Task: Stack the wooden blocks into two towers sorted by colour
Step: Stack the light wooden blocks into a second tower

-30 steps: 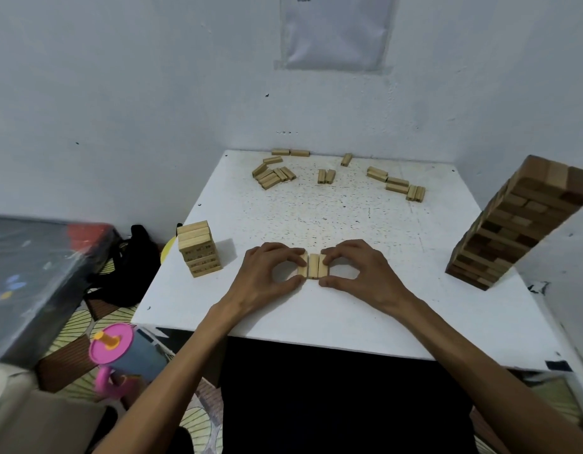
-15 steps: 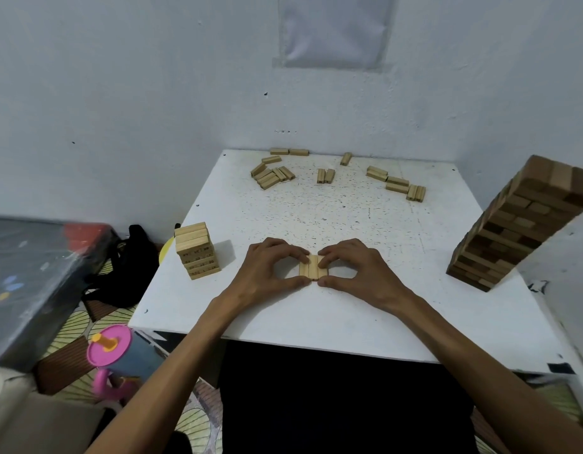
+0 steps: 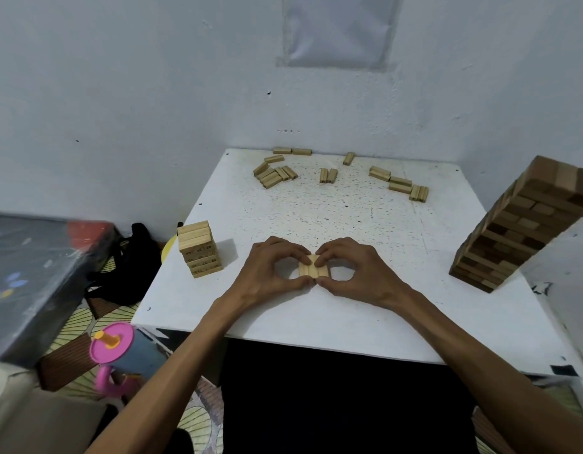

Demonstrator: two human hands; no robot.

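Three light wooden blocks [image 3: 313,271] lie side by side as one row on the white table [image 3: 316,322], near its front edge. My left hand [image 3: 270,268] pinches the row from the left with thumb and fingertips. My right hand [image 3: 354,270] pinches it from the right in the same way. A short tower of light blocks [image 3: 200,253] stands at the table's left edge. A tall tower of darker brown blocks [image 3: 523,224] stands at the right edge. Several loose light blocks [image 3: 329,175] lie scattered along the far side.
Walls close the table in at the back and right. On the floor to the left are a pink-lidded cup [image 3: 114,352], a black bag [image 3: 123,273] and a dark box [image 3: 31,276]. A paper sheet [image 3: 336,27] hangs on the wall.
Both hands have closed in on the row, pressing the three blocks tightly together. The blocks stay in the same spot on the table.
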